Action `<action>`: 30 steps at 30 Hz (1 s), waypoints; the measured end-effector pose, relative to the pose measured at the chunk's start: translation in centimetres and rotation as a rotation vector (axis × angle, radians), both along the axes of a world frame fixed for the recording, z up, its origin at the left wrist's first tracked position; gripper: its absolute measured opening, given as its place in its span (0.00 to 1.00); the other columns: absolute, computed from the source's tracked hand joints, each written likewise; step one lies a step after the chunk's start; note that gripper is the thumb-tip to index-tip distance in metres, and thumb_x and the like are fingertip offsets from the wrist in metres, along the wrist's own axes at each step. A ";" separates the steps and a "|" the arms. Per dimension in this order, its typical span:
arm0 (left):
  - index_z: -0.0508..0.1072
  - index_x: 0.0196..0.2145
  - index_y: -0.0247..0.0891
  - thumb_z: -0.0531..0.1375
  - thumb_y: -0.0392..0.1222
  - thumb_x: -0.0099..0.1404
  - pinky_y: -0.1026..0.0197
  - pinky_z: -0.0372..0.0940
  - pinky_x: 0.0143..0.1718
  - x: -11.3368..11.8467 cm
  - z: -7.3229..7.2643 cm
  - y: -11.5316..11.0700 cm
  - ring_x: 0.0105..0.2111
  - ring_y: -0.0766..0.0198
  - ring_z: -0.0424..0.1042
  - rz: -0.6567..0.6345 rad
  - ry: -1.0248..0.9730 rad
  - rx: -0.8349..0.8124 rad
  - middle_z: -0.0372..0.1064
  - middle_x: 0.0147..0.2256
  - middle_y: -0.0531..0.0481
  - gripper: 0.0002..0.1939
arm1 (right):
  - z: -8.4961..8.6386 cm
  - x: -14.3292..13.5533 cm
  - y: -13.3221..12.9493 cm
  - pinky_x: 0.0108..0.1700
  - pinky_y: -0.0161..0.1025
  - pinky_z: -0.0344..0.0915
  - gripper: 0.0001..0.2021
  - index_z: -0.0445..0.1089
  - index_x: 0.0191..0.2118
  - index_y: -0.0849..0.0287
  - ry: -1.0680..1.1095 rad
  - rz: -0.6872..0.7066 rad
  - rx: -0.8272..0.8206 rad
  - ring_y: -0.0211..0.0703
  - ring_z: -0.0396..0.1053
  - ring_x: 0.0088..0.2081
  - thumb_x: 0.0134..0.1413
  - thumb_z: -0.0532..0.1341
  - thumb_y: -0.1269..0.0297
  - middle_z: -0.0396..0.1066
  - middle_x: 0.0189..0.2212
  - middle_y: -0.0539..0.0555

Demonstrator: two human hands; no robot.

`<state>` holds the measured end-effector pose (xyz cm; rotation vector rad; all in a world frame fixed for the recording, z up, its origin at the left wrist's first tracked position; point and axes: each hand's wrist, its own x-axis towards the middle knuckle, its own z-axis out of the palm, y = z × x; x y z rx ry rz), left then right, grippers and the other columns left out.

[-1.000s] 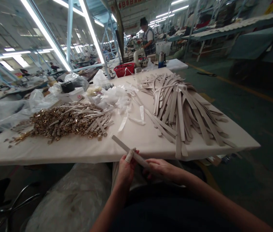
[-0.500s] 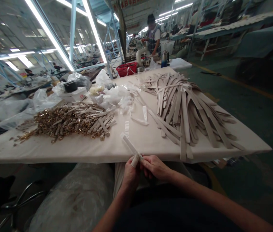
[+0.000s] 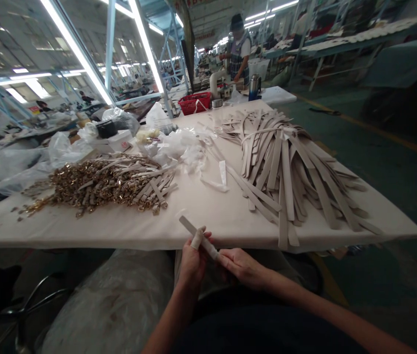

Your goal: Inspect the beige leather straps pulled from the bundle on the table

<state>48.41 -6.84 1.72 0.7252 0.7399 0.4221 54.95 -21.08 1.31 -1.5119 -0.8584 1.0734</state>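
At the table's front edge my left hand (image 3: pixel 193 255) pinches a short grey strap (image 3: pixel 187 225) near its middle, with a pale covering on the thumb. My right hand (image 3: pixel 241 265) closes on the strap's lower right end, where something whitish wraps it. The strap slants up and left over the table (image 3: pixel 193 196). Long grey straps (image 3: pixel 285 182) lie in a fanned bundle to the right. On the left is a heap of short straps with gold metal pieces (image 3: pixel 98 187).
Clear plastic bags (image 3: pixel 175 147) and small pale strips (image 3: pixel 223 172) lie mid-table. A red basket (image 3: pixel 194 103), a flask (image 3: pixel 254 87) and a machine stand at the far end. Beyond them is a person (image 3: pixel 240 51). A plastic-covered bundle (image 3: pixel 112 305) sits below the table, left.
My left hand has shifted slightly left, and the hands are farther apart. The strap's upper part now looks bare grey instead of whitish. The white strip beyond the strap's tip is gone from the table.
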 end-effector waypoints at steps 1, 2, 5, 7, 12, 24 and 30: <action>0.79 0.37 0.34 0.75 0.47 0.44 0.66 0.67 0.30 -0.1 0.1 0.3 0.28 0.65 0.75 0.025 -0.006 -0.005 0.78 0.31 0.46 0.23 | 0.2 0.0 0.1 0.22 0.29 0.60 0.22 0.65 0.36 0.60 0.031 0.008 0.011 0.35 0.67 0.20 0.64 0.51 0.43 0.71 0.24 0.50; 0.79 0.38 0.35 0.75 0.46 0.44 0.65 0.68 0.31 -0.2 0.3 0.4 0.29 0.64 0.75 0.031 -0.016 -0.008 0.78 0.32 0.46 0.23 | 0.4 0.0 0.2 0.22 0.29 0.60 0.22 0.65 0.37 0.60 0.067 0.006 0.024 0.35 0.68 0.21 0.64 0.52 0.42 0.72 0.25 0.50; 0.79 0.35 0.33 0.73 0.48 0.48 0.65 0.68 0.28 -0.5 0.5 -0.4 0.23 0.66 0.73 -0.083 -0.036 -0.002 0.76 0.25 0.48 0.20 | 1.2 0.0 1.2 0.22 0.31 0.62 0.25 0.64 0.35 0.60 0.095 -0.049 0.045 0.36 0.68 0.20 0.62 0.51 0.39 0.70 0.23 0.50; 0.79 0.37 0.32 0.70 0.51 0.54 0.63 0.66 0.24 -0.7 0.5 -1.4 0.15 0.68 0.65 -0.212 -0.052 0.026 0.68 0.17 0.54 0.20 | 1.8 0.1 2.0 0.21 0.31 0.62 0.26 0.63 0.29 0.59 0.008 -0.100 0.056 0.36 0.65 0.18 0.62 0.51 0.39 0.68 0.19 0.49; 0.80 0.40 0.35 0.72 0.48 0.50 0.63 0.69 0.35 -0.9 1.1 -0.3 0.32 0.61 0.76 -0.094 -0.086 0.142 0.78 0.30 0.47 0.20 | 2.0 0.0 2.6 0.21 0.31 0.60 0.21 0.64 0.28 0.59 -0.114 -0.105 0.060 0.35 0.64 0.17 0.64 0.51 0.47 0.68 0.18 0.49; 0.80 0.34 0.32 0.75 0.48 0.45 0.65 0.66 0.30 -0.5 0.8 1.2 0.28 0.64 0.74 0.011 -0.042 0.033 0.79 0.33 0.44 0.21 | 1.3 -0.2 2.5 0.22 0.31 0.59 0.16 0.64 0.29 0.58 -0.207 -0.113 0.069 0.35 0.63 0.18 0.64 0.52 0.54 0.68 0.18 0.48; 0.79 0.33 0.34 0.74 0.51 0.45 0.63 0.67 0.32 -0.4 1.2 1.6 0.30 0.61 0.75 0.018 -0.068 0.036 0.78 0.31 0.45 0.21 | 1.1 -0.2 3.0 0.25 0.32 0.61 0.16 0.65 0.28 0.58 -0.287 -0.126 0.069 0.37 0.65 0.20 0.65 0.51 0.56 0.69 0.20 0.49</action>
